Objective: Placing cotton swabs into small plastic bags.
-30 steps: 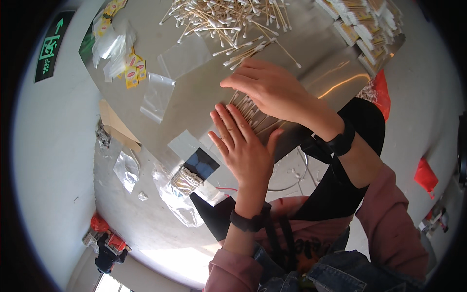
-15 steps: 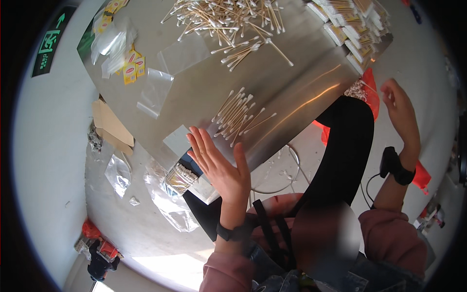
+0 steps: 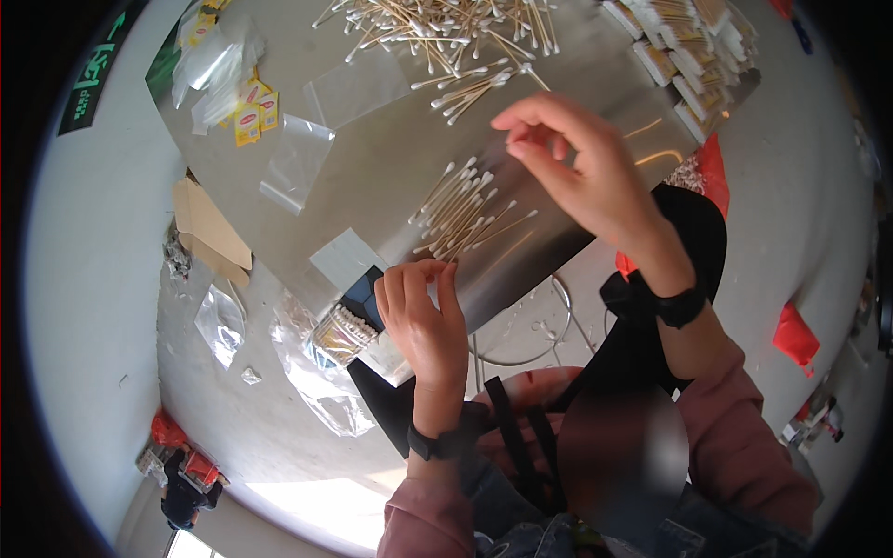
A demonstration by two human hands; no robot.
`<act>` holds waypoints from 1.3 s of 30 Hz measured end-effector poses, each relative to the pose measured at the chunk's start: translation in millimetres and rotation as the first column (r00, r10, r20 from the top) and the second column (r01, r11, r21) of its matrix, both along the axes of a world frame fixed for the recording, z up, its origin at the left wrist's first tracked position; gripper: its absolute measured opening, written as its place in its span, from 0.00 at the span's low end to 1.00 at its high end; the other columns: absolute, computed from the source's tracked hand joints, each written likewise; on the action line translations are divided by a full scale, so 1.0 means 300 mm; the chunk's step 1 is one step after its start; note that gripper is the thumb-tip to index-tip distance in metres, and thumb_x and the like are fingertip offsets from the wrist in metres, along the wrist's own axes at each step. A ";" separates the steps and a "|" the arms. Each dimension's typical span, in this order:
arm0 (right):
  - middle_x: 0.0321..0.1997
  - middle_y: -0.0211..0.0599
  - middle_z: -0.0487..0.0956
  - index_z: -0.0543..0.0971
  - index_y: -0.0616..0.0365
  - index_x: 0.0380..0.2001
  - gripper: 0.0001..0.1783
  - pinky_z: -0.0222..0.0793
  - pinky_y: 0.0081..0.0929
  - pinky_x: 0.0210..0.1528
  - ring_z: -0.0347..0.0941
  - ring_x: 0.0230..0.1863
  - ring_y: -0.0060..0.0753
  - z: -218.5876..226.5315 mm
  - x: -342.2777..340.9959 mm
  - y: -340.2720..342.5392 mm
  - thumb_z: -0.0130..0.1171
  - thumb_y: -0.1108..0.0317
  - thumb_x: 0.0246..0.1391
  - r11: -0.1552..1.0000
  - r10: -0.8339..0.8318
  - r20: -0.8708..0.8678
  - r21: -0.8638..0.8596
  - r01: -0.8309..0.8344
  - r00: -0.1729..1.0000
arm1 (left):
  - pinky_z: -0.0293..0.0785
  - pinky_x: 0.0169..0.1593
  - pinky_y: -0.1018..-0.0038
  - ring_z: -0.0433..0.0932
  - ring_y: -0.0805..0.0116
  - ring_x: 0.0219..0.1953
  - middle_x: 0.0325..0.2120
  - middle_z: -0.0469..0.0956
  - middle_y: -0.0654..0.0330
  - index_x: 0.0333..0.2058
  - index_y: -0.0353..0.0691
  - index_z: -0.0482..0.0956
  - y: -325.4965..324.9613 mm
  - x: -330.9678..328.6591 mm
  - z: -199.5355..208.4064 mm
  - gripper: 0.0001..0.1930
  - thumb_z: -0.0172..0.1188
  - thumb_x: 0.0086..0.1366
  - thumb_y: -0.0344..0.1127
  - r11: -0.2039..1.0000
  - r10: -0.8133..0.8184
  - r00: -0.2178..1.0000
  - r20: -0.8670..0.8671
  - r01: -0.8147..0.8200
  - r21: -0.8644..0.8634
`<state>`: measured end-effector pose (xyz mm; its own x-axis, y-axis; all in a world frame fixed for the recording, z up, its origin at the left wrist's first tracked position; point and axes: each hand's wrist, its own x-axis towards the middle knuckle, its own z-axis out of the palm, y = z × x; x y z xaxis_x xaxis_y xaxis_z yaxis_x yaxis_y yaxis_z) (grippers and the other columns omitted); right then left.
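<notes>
Several loose cotton swabs (image 3: 465,206) lie fanned on the near part of the metal bench (image 3: 372,175). At their near ends is the left hand (image 3: 422,318), fingers bent, thumb close to index; whether it grips a swab cannot be determined. The right hand (image 3: 584,160), loosely curled, nothing visible in it, is above the bench. Beyond: a swab heap (image 3: 442,33); at right, stacked swab bundles (image 3: 684,56). Left: grey floor (image 3: 209,395), then white wall (image 3: 88,242) bearing a dark sign (image 3: 93,79).

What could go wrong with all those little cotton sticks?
The left hand is right by the small group of cotton swabs, so a bump might scatter them. The piled swab bundles reach close to the right edge of the table, so some might slide off.
</notes>
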<state>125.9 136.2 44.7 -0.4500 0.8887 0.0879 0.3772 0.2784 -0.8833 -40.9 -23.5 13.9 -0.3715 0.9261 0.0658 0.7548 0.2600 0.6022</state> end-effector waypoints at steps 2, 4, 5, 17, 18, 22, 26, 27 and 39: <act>0.36 0.34 0.80 0.79 0.59 0.44 0.10 0.72 0.25 0.33 0.79 0.35 0.27 -0.052 -0.042 -0.015 0.57 0.78 0.60 0.994 0.011 -0.110 0.113 0.002 0.994 | 0.69 0.43 0.64 0.72 0.59 0.36 0.30 0.75 0.59 0.32 0.37 0.78 -0.010 0.004 0.002 0.07 0.69 0.58 0.26 1.000 0.003 1.000 -0.010 -0.003 0.010; 0.37 0.27 0.80 0.81 0.57 0.46 0.12 0.65 0.17 0.35 0.74 0.35 0.16 -0.086 -0.032 -0.035 0.60 0.79 0.58 0.995 -0.014 -0.143 0.097 0.028 0.990 | 0.68 0.42 0.64 0.72 0.59 0.35 0.30 0.75 0.59 0.31 0.38 0.78 -0.024 0.011 0.008 0.07 0.69 0.58 0.26 1.000 0.007 1.000 -0.023 -0.007 0.018; 0.37 0.27 0.80 0.81 0.57 0.46 0.13 0.65 0.16 0.35 0.73 0.34 0.16 -0.097 -0.022 -0.036 0.60 0.80 0.58 0.995 -0.019 -0.135 0.089 0.032 0.991 | 0.68 0.42 0.64 0.72 0.59 0.35 0.30 0.75 0.59 0.31 0.38 0.78 -0.033 0.014 0.012 0.07 0.69 0.57 0.26 0.999 -0.043 0.998 -0.038 0.044 0.020; 0.39 0.31 0.79 0.79 0.58 0.46 0.14 0.69 0.20 0.34 0.74 0.33 0.21 -0.148 -0.002 -0.016 0.59 0.83 0.57 0.987 -0.075 -0.156 0.132 0.096 0.985 | 0.67 0.41 0.70 0.70 0.66 0.33 0.29 0.73 0.63 0.33 0.40 0.80 0.081 0.045 0.021 0.07 0.70 0.57 0.26 0.993 0.070 0.995 0.065 -0.075 0.089; 0.38 0.32 0.78 0.79 0.57 0.45 0.15 0.71 0.22 0.33 0.75 0.31 0.25 -0.146 -0.006 -0.017 0.59 0.83 0.56 0.982 -0.048 -0.165 0.172 0.077 0.985 | 0.67 0.42 0.71 0.70 0.67 0.34 0.30 0.74 0.63 0.35 0.40 0.80 0.075 0.028 0.019 0.07 0.69 0.59 0.26 0.979 0.130 0.986 0.106 -0.144 0.142; 0.37 0.32 0.78 0.78 0.56 0.45 0.15 0.71 0.22 0.33 0.74 0.31 0.26 -0.144 -0.006 -0.029 0.59 0.84 0.55 0.986 0.006 -0.165 0.166 0.022 0.986 | 0.69 0.46 0.66 0.72 0.62 0.39 0.33 0.76 0.59 0.37 0.37 0.80 0.065 -0.040 0.050 0.06 0.66 0.62 0.26 0.992 0.124 0.986 0.115 -0.119 -0.044; 0.36 0.32 0.77 0.78 0.57 0.45 0.15 0.71 0.23 0.33 0.74 0.30 0.26 -0.142 -0.010 -0.037 0.60 0.84 0.55 0.989 0.001 -0.151 0.144 0.021 0.989 | 0.69 0.47 0.65 0.73 0.59 0.41 0.34 0.75 0.58 0.38 0.39 0.80 0.064 -0.085 0.039 0.06 0.66 0.61 0.26 0.996 -0.021 0.997 0.074 0.027 -0.087; 0.35 0.32 0.77 0.78 0.57 0.45 0.15 0.71 0.23 0.33 0.73 0.29 0.26 -0.142 -0.012 -0.037 0.60 0.83 0.55 0.989 -0.004 -0.149 0.144 0.026 0.989 | 0.69 0.47 0.65 0.73 0.59 0.41 0.34 0.75 0.58 0.38 0.39 0.80 0.067 -0.092 0.040 0.06 0.66 0.61 0.26 0.996 -0.021 0.997 0.073 0.027 -0.086; 0.33 0.33 0.77 0.78 0.56 0.43 0.12 0.70 0.25 0.31 0.74 0.29 0.31 -0.150 -0.026 -0.047 0.58 0.82 0.57 0.981 -0.001 -0.130 0.192 0.027 0.991 | 0.70 0.46 0.66 0.77 0.58 0.35 0.30 0.79 0.58 0.36 0.39 0.79 0.061 -0.124 0.133 0.05 0.65 0.62 0.28 0.959 -0.173 0.985 0.021 0.173 -0.225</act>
<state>118.2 122.1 -0.2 -0.4112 0.8555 0.3148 0.2688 0.4438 -0.8549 -78.1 -5.1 53.9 -0.2044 0.9669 -0.1524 0.7997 0.2547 0.5437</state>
